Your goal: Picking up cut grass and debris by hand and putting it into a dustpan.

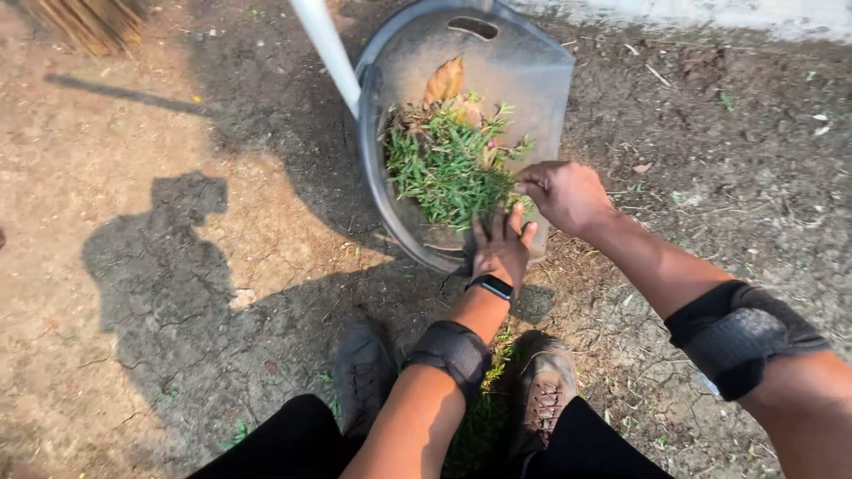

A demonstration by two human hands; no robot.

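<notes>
1 grey dustpan [532, 71] on cracked dirt, holding 1 heap of green grass clippings [444, 164] plus 1 dry brown leaf [444, 80]. 2 hands are at its near lip. Left hand [501, 248] lies flat, fingers spread, holding nothing. Right hand [564, 193] is curled, its grip pinching grass at the heap's right edge. Open dirt all around, 2 boots [541, 390] just behind.

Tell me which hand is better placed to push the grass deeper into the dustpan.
Probably the right hand: it is curled at the edge of the grass inside the dustpan. The left hand lies flat on the dustpan's near lip, seemingly steadying it.
</notes>
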